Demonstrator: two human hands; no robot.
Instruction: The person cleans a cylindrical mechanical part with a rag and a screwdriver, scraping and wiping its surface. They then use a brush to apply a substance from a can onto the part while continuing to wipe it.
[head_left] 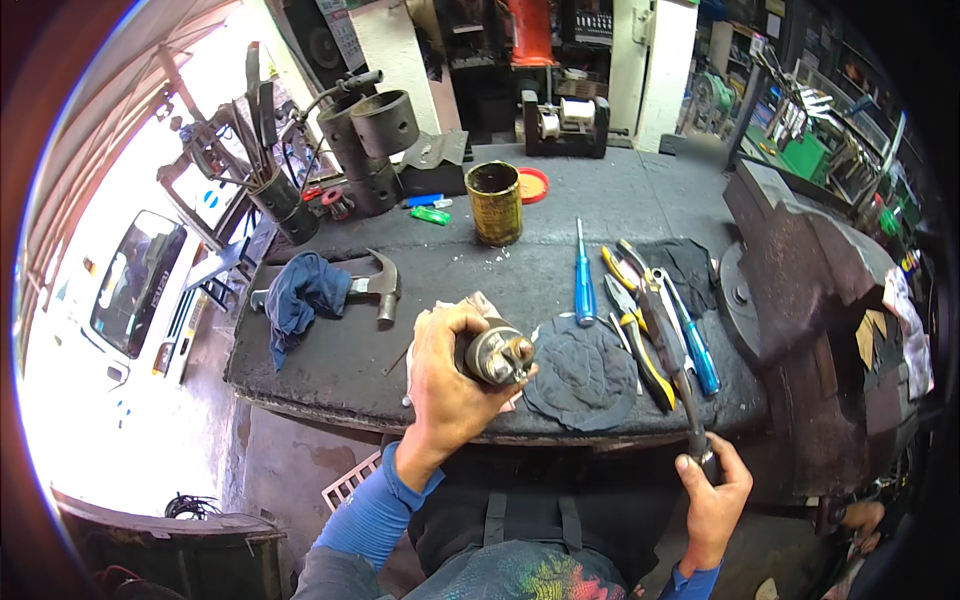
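Observation:
My left hand (445, 375) is wrapped round a short cylindrical metal part (497, 358), apparently a solenoid, with metal terminals on the end facing up. It is above the bench's near edge, and a pale pinkish cloth (478, 302) shows behind it. At the right, my right hand (715, 495) grips the black handle of a long dark tool (690, 410). This tool has a thin rod and a thicker far end, like a large soldering iron. Its far end passes over the pliers (655, 375) with yellow-and-black handles. Between my hands lies a round dark cloth pad (582, 372).
A blue screwdriver (584, 285) and a blue-handled tool (702, 360) lie at the right. A grimy yellow can (495, 212) stands mid-bench beside a red lid (532, 185). The hammer (378, 287) and blue rag (303, 300) are at left. Heavy dark machinery (800, 290) borders the right side.

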